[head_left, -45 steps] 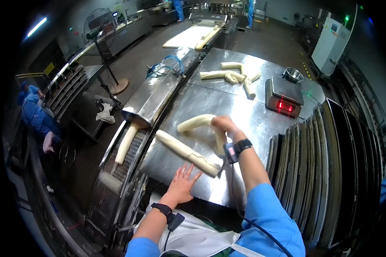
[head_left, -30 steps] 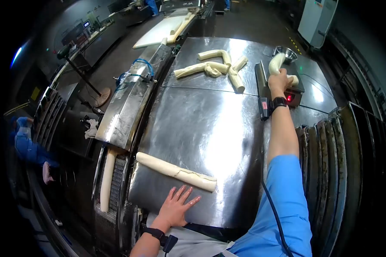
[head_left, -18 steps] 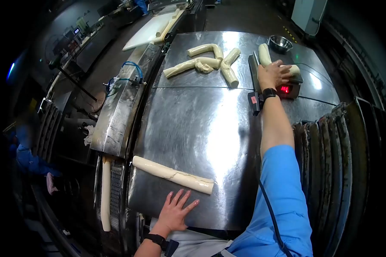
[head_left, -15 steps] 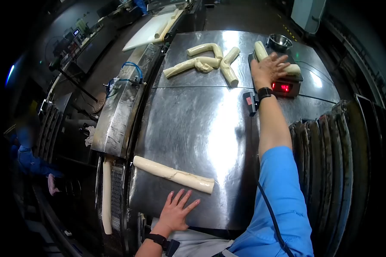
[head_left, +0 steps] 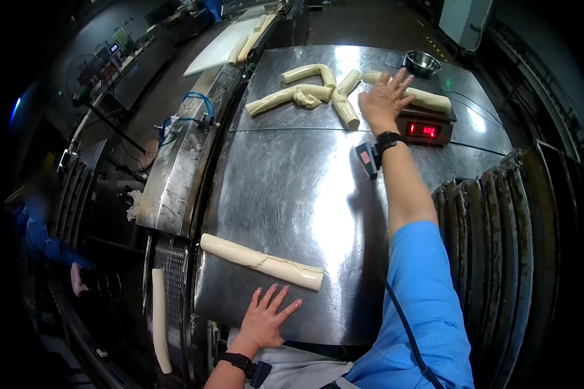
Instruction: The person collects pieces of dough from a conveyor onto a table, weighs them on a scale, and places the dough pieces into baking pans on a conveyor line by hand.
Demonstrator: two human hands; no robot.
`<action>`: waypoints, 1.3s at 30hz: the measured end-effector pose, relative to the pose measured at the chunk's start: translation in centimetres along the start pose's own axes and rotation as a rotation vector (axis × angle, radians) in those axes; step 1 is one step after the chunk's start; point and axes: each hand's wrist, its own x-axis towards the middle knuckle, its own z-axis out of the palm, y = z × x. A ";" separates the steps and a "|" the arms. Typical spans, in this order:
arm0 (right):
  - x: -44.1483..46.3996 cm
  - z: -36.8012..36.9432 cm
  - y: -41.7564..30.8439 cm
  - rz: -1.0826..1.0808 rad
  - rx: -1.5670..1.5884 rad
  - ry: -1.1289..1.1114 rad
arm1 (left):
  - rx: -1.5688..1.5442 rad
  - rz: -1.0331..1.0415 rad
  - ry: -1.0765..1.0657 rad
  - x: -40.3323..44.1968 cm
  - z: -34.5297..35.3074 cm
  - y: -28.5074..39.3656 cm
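My right hand [head_left: 384,104] is stretched out at the far right of the steel table, fingers spread, over a pale dough roll [head_left: 428,99]. That roll lies across the digital scale [head_left: 428,131], its left end reaching past the scale; my hand hides part of its middle. Red digits glow on the scale's front, too blurred to read surely. Near the front edge, my left hand [head_left: 265,321] rests with its fingers spread and nothing in it. Just beyond its fingertips is a long dough log [head_left: 259,260] with a cracked seam.
Several dough pieces [head_left: 292,98] lie at the table's back, beside a metal bowl [head_left: 423,64]. Along the left runs a conveyor [head_left: 172,279] carrying a dough strip [head_left: 160,324]. Upright metal trays [head_left: 486,240] crowd the right side. A person in blue [head_left: 42,236] is at far left.
My right hand has shifted left, and the dough on the scale now lies straighter, reaching further left. On the conveyor, the dough strip has moved toward me. My left hand stays put.
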 end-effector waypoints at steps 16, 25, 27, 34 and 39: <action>-6.3 6.4 1.5 -0.124 0.543 -0.526 | 0.026 0.036 0.088 -1.0 0.3 -0.4; -33.2 -4.4 -15.1 -1.001 0.771 -1.116 | -0.106 -0.061 0.249 -2.8 2.1 -0.2; -36.2 -7.6 -16.8 -1.073 0.244 -0.777 | -0.104 -0.173 0.296 -3.5 2.6 -0.2; -34.3 -10.4 -8.7 -1.041 0.167 -0.727 | 0.021 -0.796 0.711 -21.0 4.2 -4.8; -35.8 -12.1 -4.6 -0.898 -0.017 -0.579 | -0.088 -1.622 0.498 -40.1 10.5 -6.5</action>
